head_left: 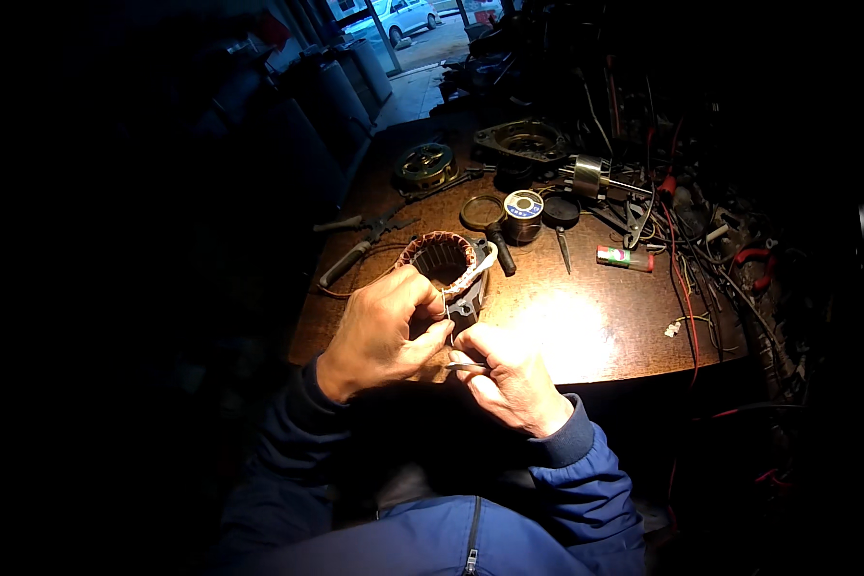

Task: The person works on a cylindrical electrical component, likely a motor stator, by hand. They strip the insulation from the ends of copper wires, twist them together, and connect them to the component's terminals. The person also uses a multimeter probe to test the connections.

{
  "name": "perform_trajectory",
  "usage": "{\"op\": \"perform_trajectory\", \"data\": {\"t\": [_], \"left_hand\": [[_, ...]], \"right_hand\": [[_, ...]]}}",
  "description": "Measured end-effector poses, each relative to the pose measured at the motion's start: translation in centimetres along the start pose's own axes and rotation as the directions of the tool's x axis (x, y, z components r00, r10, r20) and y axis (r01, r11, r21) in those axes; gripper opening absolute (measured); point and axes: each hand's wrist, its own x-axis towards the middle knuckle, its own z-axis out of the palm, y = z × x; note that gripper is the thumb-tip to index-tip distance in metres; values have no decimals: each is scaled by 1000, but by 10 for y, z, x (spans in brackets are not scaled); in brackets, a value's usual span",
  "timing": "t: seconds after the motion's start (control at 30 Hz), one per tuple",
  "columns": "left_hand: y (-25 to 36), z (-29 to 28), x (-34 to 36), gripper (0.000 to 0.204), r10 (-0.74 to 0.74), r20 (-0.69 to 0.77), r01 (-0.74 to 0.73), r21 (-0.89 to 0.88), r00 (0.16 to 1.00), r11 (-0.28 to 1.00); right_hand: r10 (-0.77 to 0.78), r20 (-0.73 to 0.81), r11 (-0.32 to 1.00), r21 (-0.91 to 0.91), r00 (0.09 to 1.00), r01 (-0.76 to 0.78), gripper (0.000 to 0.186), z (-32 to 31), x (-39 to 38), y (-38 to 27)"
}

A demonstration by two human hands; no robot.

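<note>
A motor stator (464,308) with copper windings (448,239) and pale cord or sleeving (479,269) along its rim stands near the front of the wooden bench. My left hand (386,329) is closed at the front of the stator, pinching a thin strand or lead hanging from the rim; its exact kind is hard to make out. Just right and lower, my right hand (507,382) is closed on a slim metal tool (467,366), its fingertips beside the left hand's.
The bench (569,326) carries pliers (347,260), a spool (522,228), round metal parts (425,167), a housing (525,141), a small tube (625,257) and tangled cables (730,269) on the right. Behind are drums (355,82) and a doorway with a car (403,19) outside.
</note>
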Motion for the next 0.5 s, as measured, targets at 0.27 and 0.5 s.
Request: {"op": "perform_trajectory", "data": {"t": [0.27,0.5], "left_hand": [[-2,16,-6,21,22,-103,-24,-18,994,1000],[-6,14,-5,17,-14,-187,-6,-109,982,994]], "right_hand": [[-46,-1,999,-1,999,46,16,1,-2,7],[-18,5,999,44,1000,18,15,-1,-2,3]]}}
